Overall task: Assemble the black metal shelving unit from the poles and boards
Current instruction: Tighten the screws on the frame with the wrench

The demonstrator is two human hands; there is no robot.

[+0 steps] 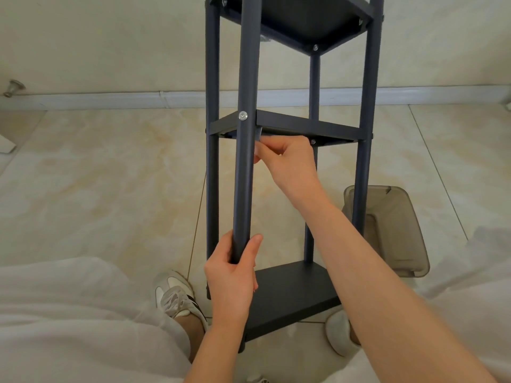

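Note:
The black metal shelving unit (367, 106) stands upright on the tiled floor in front of me, with three boards fixed between its poles. My left hand (232, 283) grips the near pole (244, 161) low down, just above the bottom board (293, 294). My right hand (287, 161) reaches under the middle board (304, 125) at its near corner and pinches a small grey object, mostly hidden, against the pole. A silver bolt head (243, 116) shows on the near pole at the middle board. The top board (304, 20) is seen from below.
A translucent grey plastic bin (395, 230) lies on the floor behind the unit at the right. My white-trousered legs and white shoes (177, 294) flank the unit's base. A white baseboard (110, 99) runs along the wall behind.

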